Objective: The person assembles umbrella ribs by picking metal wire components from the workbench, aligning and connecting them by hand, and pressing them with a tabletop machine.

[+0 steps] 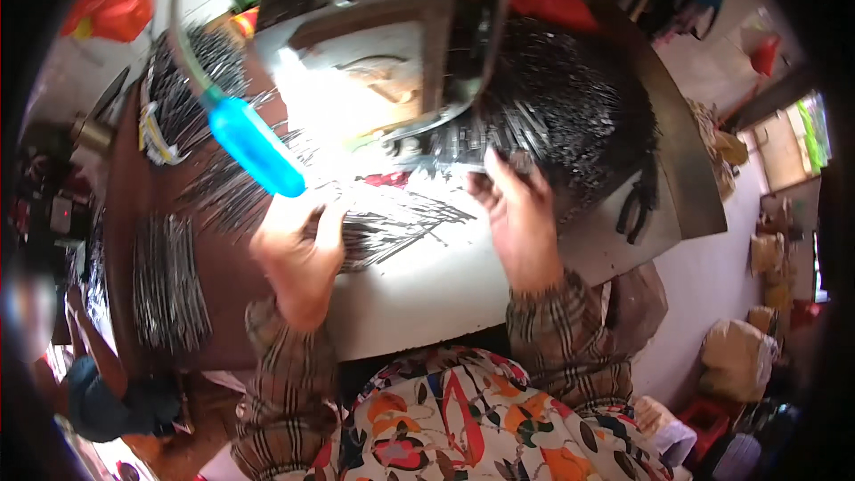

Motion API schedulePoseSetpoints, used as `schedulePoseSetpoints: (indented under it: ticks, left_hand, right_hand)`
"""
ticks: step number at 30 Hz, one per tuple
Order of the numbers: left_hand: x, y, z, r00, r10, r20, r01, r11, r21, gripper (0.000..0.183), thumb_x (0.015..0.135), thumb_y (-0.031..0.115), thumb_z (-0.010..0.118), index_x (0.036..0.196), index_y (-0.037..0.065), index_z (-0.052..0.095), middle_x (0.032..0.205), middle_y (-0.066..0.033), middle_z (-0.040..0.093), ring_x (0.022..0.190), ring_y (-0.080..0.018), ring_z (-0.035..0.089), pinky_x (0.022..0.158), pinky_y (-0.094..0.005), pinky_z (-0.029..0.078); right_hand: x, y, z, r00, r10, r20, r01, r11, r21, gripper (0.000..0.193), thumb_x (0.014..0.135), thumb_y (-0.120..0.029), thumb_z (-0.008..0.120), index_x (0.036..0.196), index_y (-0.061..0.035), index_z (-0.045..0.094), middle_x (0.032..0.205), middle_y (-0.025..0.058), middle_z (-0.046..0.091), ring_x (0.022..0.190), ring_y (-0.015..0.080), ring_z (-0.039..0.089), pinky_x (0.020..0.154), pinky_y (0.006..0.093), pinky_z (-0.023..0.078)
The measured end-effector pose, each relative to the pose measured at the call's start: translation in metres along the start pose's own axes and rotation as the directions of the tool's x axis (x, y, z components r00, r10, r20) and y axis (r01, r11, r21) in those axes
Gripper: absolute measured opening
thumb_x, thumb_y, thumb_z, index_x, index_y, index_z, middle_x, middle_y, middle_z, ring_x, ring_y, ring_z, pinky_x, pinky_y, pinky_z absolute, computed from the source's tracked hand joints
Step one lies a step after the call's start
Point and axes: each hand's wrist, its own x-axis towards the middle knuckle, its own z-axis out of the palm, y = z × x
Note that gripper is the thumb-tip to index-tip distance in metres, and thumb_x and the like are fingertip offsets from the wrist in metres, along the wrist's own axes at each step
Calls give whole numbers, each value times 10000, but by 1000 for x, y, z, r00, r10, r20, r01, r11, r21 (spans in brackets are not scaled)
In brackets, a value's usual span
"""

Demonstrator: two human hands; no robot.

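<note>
My left hand is closed, thumb against fingers, in the bright glare at the table's middle. What lies in its pinch is lost in the light. Right beside it, a loose pile of thin dark strips lies fanned out on the table. My right hand is also closed, fingertips raised to the front of the machine. Whatever it holds is too small to tell. A blue lamp on a bent neck hangs just above my left hand.
A big heap of black strips stands at the right, with a black-handled tool near it. Neatly laid strips lie at the left; another bundle is farther back. Another person's arm shows at the far left.
</note>
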Motion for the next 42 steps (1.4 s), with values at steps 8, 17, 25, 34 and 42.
schedulePoseSetpoints:
  ticks: [8,17,25,34,42]
  left_hand:
    - [-37,26,9,661,-619,424,664,221,-714,177,969,115,592,1021,-55,589,963,-98,649,886,-161,634,830,-294,515]
    - [-31,26,5,817,-413,402,499,160,-852,232,1020,149,497,1188,-9,515,857,5,489,679,-73,424,602,-225,354]
    - [-35,33,19,754,-514,409,615,335,-713,464,934,54,586,1355,-70,437,896,-50,586,705,-120,581,624,-240,461]
    - [-36,31,25,708,-552,440,675,347,-651,425,900,33,636,1286,-82,502,891,-76,627,690,-138,624,596,-239,501]
    - [-23,23,26,699,-514,497,690,301,-659,425,886,9,642,1278,-97,516,965,-108,663,716,-151,648,623,-242,543]
  right_hand:
    - [-80,30,-1,988,103,112,-92,991,-96,92,944,-82,618,958,-7,567,898,118,686,810,153,682,787,299,561]
    - [-71,-34,-75,863,-341,372,468,264,-843,159,788,-56,739,931,-55,669,1022,88,651,918,225,636,756,335,547]
    - [-27,-73,-145,738,-167,654,640,-131,-757,175,756,-90,723,925,-76,679,977,90,635,952,276,597,798,381,503]
    - [-33,-55,-123,415,114,903,839,-433,-331,251,855,-124,554,1097,-68,592,1057,42,611,939,194,614,628,281,483]
    - [-21,-17,-1,631,-17,775,775,-22,-631,284,869,-171,663,1117,-48,601,726,44,628,648,245,627,587,337,491]
